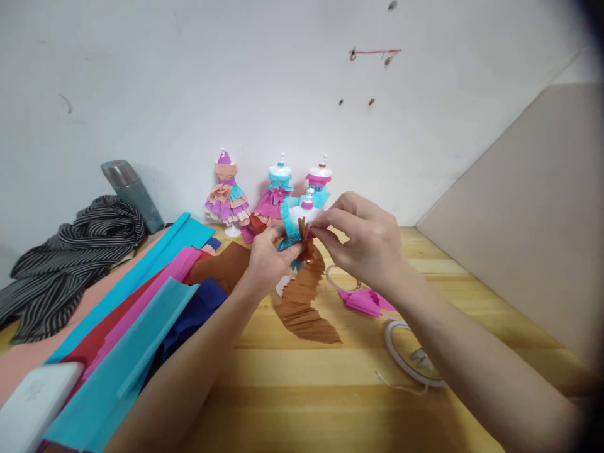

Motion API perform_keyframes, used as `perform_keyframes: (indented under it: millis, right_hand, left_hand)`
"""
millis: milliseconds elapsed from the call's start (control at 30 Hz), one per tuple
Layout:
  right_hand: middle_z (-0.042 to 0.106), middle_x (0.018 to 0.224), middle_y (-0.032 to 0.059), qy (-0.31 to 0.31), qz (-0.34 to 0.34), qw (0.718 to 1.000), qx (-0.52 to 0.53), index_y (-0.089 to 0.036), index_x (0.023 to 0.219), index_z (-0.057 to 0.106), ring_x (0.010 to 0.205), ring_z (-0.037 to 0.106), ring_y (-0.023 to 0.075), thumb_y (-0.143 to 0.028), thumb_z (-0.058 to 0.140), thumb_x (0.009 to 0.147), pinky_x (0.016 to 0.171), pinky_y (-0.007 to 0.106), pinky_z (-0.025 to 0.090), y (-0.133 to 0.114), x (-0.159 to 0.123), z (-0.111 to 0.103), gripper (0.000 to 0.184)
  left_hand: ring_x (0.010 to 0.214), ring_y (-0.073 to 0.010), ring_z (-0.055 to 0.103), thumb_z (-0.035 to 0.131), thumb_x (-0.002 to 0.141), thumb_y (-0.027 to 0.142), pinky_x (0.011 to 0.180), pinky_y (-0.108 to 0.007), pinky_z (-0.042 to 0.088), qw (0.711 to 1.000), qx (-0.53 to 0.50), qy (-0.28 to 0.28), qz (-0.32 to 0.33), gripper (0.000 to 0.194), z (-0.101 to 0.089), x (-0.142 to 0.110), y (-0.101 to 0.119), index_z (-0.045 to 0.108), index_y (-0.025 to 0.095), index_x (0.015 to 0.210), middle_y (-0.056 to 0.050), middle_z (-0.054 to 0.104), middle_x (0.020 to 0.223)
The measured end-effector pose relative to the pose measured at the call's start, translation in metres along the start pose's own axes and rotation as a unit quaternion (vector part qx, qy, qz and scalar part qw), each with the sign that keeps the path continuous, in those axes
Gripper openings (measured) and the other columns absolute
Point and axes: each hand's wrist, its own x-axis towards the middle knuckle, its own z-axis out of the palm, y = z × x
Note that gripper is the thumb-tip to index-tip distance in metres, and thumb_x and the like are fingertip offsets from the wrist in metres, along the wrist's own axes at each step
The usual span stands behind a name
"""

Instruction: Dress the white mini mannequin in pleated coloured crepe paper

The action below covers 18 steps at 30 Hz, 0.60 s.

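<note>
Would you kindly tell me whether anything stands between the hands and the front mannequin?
Nothing visible does: the left hand holds the front mannequin at its waist, beside gathered brown paper, and the right hand is at its chest.

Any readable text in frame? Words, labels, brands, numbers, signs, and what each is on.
No text can be read.
White box, lower left: faint grey marks on top, too blurred to read.
Bottle: no legible label.
Dress form in hand: none visible.
Wall: no sign, only holes, scuffs and a red line.
</note>
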Motion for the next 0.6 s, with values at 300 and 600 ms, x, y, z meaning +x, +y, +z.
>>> perform_keyframes:
  millis: [300, 600]
  right_hand:
    - [0.056, 0.070, 0.0016, 0.064, 0.060, 0.991, 0.104, -0.023, 0.086, 0.064, 0.061, 0.054, 0.0148, -0.014, 0.056, 0.085, 0.056, 0.030, 0.045, -0.013, -0.002, -0.005, 0.012]
    - [0.062, 0.075, 0.0037, 0.017, 0.200, 0.968, 0.152, -0.020, 0.085, 0.055, 0.068, 0.061, 0.0191, -0.040, 0.062, 0.081, 0.062, 0.033, 0.050, -0.023, -0.049, 0.011, 0.021]
  left_hand:
    - [0.077, -0.0180, 0.065, 0.068, 0.063, 0.020, 0.074, -0.029, 0.053, 1.000, -0.027, 0.007, -0.013, 0.023, 0.003, -0.002, 0.001, 0.069, 0.017, 0.085, -0.001, 0.070, 0.080]
    - [0.083, -0.0172, 0.066, 0.069, 0.065, 0.017, 0.079, -0.027, 0.051, 0.999, 0.011, 0.023, 0.027, 0.034, 0.003, 0.000, -0.001, 0.064, 0.018, 0.099, -0.002, 0.071, 0.091]
